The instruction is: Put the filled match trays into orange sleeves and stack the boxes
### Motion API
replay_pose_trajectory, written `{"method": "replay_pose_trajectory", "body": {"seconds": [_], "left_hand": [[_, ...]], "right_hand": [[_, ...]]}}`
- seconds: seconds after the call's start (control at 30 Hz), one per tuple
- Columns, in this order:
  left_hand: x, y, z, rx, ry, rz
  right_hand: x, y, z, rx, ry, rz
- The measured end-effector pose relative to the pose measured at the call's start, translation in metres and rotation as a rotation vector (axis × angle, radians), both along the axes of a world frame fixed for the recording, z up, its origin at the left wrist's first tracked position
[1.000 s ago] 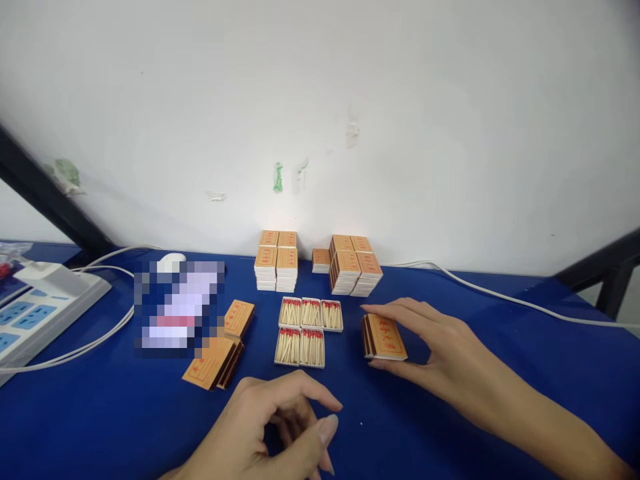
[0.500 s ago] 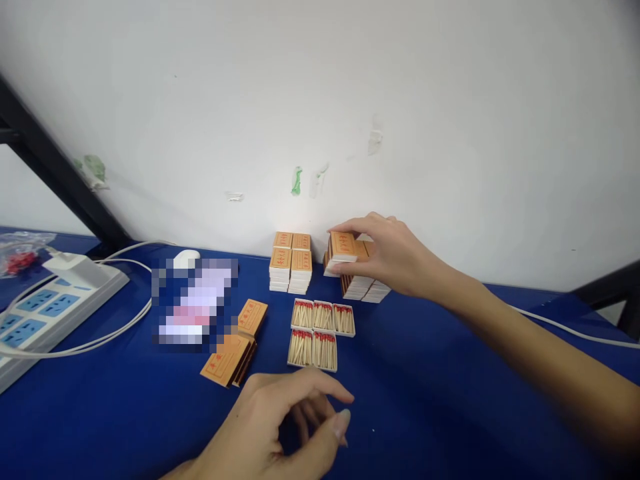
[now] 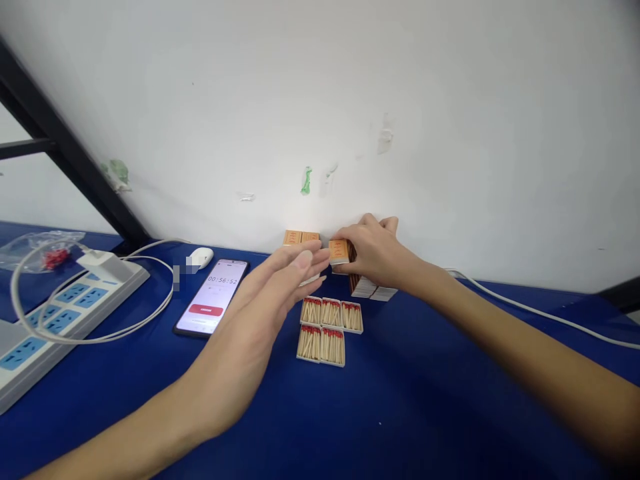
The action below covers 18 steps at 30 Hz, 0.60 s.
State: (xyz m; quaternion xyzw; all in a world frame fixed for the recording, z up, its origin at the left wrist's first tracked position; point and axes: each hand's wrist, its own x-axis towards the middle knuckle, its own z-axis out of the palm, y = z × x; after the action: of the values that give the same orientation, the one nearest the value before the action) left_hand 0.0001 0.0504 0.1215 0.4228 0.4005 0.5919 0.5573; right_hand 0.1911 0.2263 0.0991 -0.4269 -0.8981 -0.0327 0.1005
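A light card matchbox (image 3: 339, 250) pinched beside its stack

Nearest is the bare front of the blue desk (image 3: 380, 393). Over it reaches the left hand (image 3: 253, 320), held flat with the fingers stretched out and nothing visible in its grasp. Its fingertips lie just beside the matchbox; whether they touch it, I cannot tell.

Beyond the wrist sit five small trays (image 3: 333, 364) in two rows, filled with red-tipped matches (image 3: 310, 343). They should be light and easily tipped, so their side walls look a safer hold than the loose sticks.

Farther back, the matchbox is at the left side of the right-hand stack (image 3: 363, 287). The right hand (image 3: 375, 253) is clamped on it, thumb at the near edge and a finger at the far edge; how many boxes lie beneath is hidden. Thin card should feel stiff but would likely dent under a hard squeeze, and smooth faces may slide over one another. A gentle hold across opposite edges seems best.

The left-hand stack (image 3: 293, 237) stands by the wall (image 3: 475, 167), mostly hidden by the left hand.
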Motion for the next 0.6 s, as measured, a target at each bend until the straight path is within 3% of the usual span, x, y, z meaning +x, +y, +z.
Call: {"method": "replay_pose_trajectory", "body": {"seconds": [0.43, 0.5, 0.6], "left_hand": [[-0.012, -0.009, -0.013, -0.043, 0.163, 0.045], [-0.011, -0.007, -0.011, -0.022, 0.281, 0.036], [-0.009, 0.006, -0.006, 0.163, 0.753, 0.042]], "right_hand": [[-0.014, -0.005, 0.008, 0.027, -0.165, -0.074], [-0.014, -0.006, 0.008, 0.029, -0.177, -0.082], [-0.014, -0.007, 0.008, 0.046, -0.186, -0.097]]}}
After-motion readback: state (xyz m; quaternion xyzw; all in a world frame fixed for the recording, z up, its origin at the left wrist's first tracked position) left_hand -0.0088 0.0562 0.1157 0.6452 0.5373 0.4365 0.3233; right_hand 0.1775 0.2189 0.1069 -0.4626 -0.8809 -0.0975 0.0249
